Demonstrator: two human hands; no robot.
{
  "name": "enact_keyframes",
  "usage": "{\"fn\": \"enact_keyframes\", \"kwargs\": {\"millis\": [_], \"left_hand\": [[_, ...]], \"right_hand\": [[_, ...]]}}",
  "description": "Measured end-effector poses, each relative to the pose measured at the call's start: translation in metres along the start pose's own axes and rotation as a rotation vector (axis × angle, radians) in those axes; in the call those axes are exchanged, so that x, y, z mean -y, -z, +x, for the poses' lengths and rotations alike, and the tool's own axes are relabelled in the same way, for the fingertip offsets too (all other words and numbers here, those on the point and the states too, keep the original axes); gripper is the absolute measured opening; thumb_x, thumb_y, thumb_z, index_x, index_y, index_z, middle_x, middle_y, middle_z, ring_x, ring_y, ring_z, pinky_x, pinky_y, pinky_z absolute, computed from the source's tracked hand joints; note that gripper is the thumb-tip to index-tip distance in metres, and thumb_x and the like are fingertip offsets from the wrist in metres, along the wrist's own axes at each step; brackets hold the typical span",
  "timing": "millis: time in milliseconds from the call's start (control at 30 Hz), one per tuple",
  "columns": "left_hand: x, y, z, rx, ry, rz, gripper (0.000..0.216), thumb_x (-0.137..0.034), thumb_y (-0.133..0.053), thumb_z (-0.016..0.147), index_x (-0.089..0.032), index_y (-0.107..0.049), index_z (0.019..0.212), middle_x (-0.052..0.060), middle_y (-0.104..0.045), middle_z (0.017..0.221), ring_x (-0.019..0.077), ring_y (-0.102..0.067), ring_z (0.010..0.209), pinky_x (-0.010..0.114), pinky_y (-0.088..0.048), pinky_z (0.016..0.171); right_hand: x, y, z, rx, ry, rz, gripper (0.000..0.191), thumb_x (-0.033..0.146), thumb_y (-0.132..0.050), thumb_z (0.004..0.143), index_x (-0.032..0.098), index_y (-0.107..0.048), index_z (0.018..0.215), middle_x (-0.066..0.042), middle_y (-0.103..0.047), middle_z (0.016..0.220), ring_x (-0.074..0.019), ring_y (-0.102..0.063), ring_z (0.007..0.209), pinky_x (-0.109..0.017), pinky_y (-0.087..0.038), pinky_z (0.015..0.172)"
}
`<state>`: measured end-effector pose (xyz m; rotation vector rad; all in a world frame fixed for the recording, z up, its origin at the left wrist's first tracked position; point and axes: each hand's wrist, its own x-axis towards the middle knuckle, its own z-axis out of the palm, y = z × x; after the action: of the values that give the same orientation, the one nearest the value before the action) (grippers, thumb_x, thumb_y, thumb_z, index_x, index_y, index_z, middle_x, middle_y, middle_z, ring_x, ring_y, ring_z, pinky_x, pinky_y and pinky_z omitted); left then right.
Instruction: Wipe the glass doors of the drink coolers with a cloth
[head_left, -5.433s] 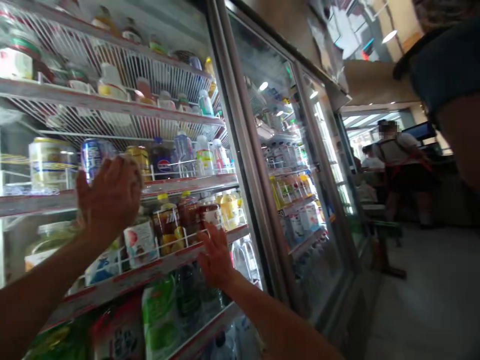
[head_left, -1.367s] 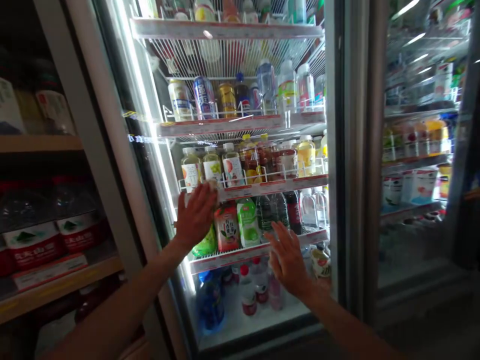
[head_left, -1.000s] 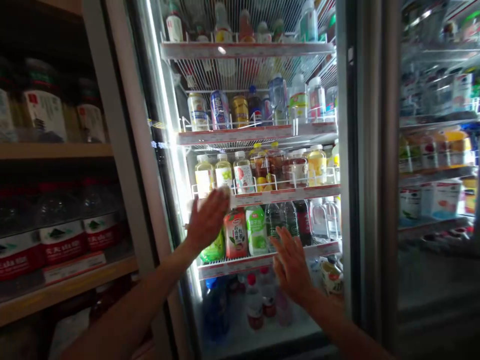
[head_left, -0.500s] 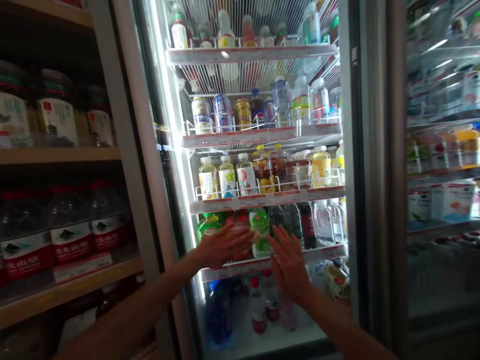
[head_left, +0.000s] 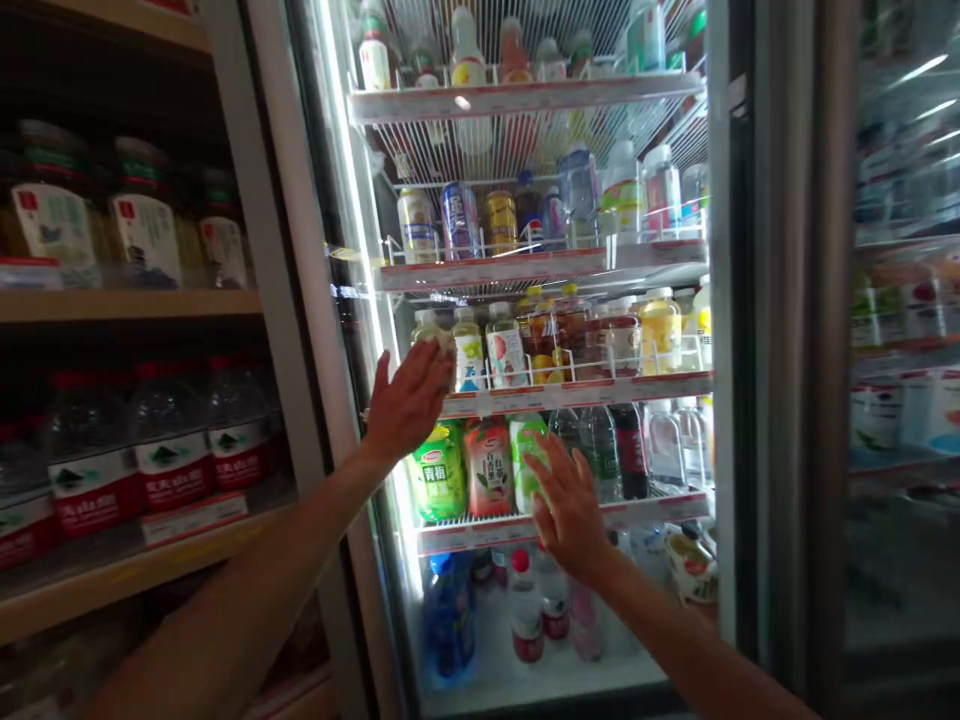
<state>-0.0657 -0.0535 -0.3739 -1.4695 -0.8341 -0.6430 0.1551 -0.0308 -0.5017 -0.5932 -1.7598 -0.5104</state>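
My left hand (head_left: 409, 400) is raised in front of a lit drinks fridge (head_left: 731, 300), fingers stretched flat and holding nothing. Its fingertips cover a pale bottle (head_left: 429, 328) at the left end of the juice shelf (head_left: 585, 392). My right hand (head_left: 570, 505) is lower, fingers spread flat, empty, in front of a green-labelled bottle (head_left: 529, 450) and the shelf rail (head_left: 645, 510) beneath it. I cannot tell whether the palms touch the glass.
Cans (head_left: 459, 220) and bottles fill the fridge's upper shelves; water bottles (head_left: 525, 610) stand at the bottom. To the left, a dim wooden shelf (head_left: 127, 305) carries jars, with large red-labelled water bottles (head_left: 157, 450) below. A second glass-door fridge (head_left: 900, 300) is on the right.
My left hand has gone up from the lower bottle row to the juice shelf, uncovering the green and red cartons. My right hand stays about where it was. The view has shifted slightly left.
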Motion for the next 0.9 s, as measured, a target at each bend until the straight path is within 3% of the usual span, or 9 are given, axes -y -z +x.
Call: {"fn": "enact_keyframes", "kwargs": {"millis": [67,167,233,267,367,433,633,767,900], "left_hand": [[-0.005,0.001,-0.003,-0.047,0.047,0.020,0.055,-0.021,-0.041,0.087,-0.021,-0.027,0.140,0.011,-0.035,0.143,0.0201,-0.028,0.135,0.045,-0.010,0.115],[-0.013,0.002,-0.017,0.059,-0.398,-0.079,0.056,-0.019,-0.044,0.085,-0.023,-0.029,0.139,0.005,-0.039,0.142,0.0163,-0.028,0.135,0.040,-0.011,0.116],[-0.007,0.003,-0.018,0.102,-0.539,-0.111,0.053,-0.020,-0.044,0.086,-0.025,-0.033,0.137,0.003,-0.042,0.140,0.0155,-0.029,0.135,0.041,-0.009,0.116],[-0.002,0.003,-0.015,0.080,-0.473,-0.094,0.052,-0.020,-0.043,0.086,-0.025,-0.033,0.137,0.003,-0.042,0.140,0.0159,-0.029,0.135,0.042,-0.008,0.116],[0.010,0.001,0.004,-0.073,0.023,0.010,0.052,-0.021,-0.041,0.088,-0.022,-0.030,0.139,0.009,-0.038,0.143,0.0178,-0.028,0.136,0.044,-0.008,0.115],[0.000,-0.003,0.014,-0.119,0.187,0.014,0.053,-0.024,-0.042,0.089,-0.021,-0.028,0.140,0.011,-0.036,0.143,0.0189,-0.026,0.136,0.043,-0.012,0.114],[-0.049,-0.007,0.001,-0.021,0.027,-0.182,0.059,-0.034,-0.033,0.091,-0.014,-0.015,0.143,0.012,-0.040,0.141,0.0203,-0.023,0.137,0.043,-0.011,0.114],[-0.025,0.003,-0.032,-0.003,-0.078,-0.224,0.066,-0.036,-0.037,0.088,-0.012,-0.012,0.144,0.014,-0.037,0.142,0.0215,-0.020,0.138,0.044,-0.012,0.114],[-0.008,0.001,-0.059,-0.030,0.104,-0.135,0.061,-0.024,-0.041,0.088,-0.018,-0.016,0.143,0.012,-0.029,0.146,0.0174,-0.018,0.139,0.039,-0.012,0.114]], "right_hand": [[0.003,-0.002,0.008,-0.012,0.006,0.008,0.051,0.013,-0.035,0.085,0.020,-0.037,0.136,-0.010,-0.039,0.143,-0.0226,-0.025,0.138,-0.050,-0.024,0.108],[0.005,-0.003,0.014,-0.010,0.031,0.005,0.054,0.012,-0.035,0.085,0.020,-0.035,0.138,-0.009,-0.040,0.142,-0.0221,-0.025,0.138,-0.049,-0.024,0.109],[0.004,-0.003,0.016,-0.011,0.050,-0.003,0.052,0.012,-0.035,0.085,0.019,-0.036,0.137,-0.010,-0.042,0.141,-0.0219,-0.025,0.137,-0.048,-0.025,0.109],[0.003,-0.003,0.017,-0.018,0.054,-0.007,0.051,0.012,-0.035,0.085,0.019,-0.037,0.136,-0.010,-0.042,0.141,-0.0220,-0.025,0.137,-0.049,-0.025,0.109],[0.003,-0.003,0.021,-0.041,0.045,0.002,0.050,0.012,-0.035,0.085,0.018,-0.039,0.135,-0.012,-0.041,0.141,-0.0227,-0.026,0.137,-0.050,-0.026,0.108],[0.006,-0.002,0.026,-0.061,0.047,0.052,0.051,0.012,-0.034,0.085,0.019,-0.037,0.136,-0.011,-0.041,0.141,-0.0224,-0.026,0.137,-0.050,-0.026,0.109],[0.027,-0.010,0.058,-0.145,0.107,0.390,0.049,0.015,-0.031,0.088,0.019,-0.034,0.137,-0.010,-0.043,0.140,-0.0181,-0.035,0.133,-0.041,-0.037,0.107],[0.046,-0.035,0.077,-0.209,0.062,0.311,0.046,0.021,-0.032,0.088,0.012,-0.040,0.133,-0.014,-0.046,0.136,-0.0199,-0.036,0.131,-0.041,-0.036,0.106],[0.064,-0.067,0.091,-0.250,0.057,0.084,0.041,0.027,-0.044,0.085,0.014,-0.052,0.123,-0.011,-0.048,0.135,-0.0242,-0.030,0.133,-0.047,-0.026,0.110]]}}
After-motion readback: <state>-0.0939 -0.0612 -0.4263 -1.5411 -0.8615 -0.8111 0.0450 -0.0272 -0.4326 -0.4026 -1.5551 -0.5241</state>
